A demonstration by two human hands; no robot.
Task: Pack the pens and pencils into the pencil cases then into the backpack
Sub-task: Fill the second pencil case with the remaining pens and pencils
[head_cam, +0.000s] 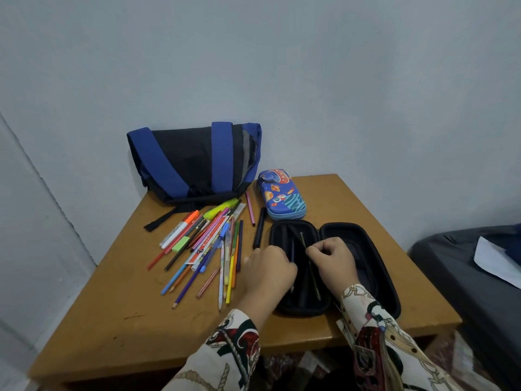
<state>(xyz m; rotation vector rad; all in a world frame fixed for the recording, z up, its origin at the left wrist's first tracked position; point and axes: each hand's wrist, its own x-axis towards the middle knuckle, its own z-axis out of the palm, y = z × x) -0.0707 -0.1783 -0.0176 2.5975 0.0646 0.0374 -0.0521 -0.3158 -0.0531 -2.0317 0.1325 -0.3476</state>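
Lying open under both curled hands (267, 270) (332, 258), black pencil case (377, 266); grips unclear

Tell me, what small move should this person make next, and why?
Probably let go of the pen inside the open black case, then reach the left hand back to the pile. Both hands are at the case, the right hand seemingly holding its inner flap, while most pens and pencils lie loose on the table, and the blue case is closed.
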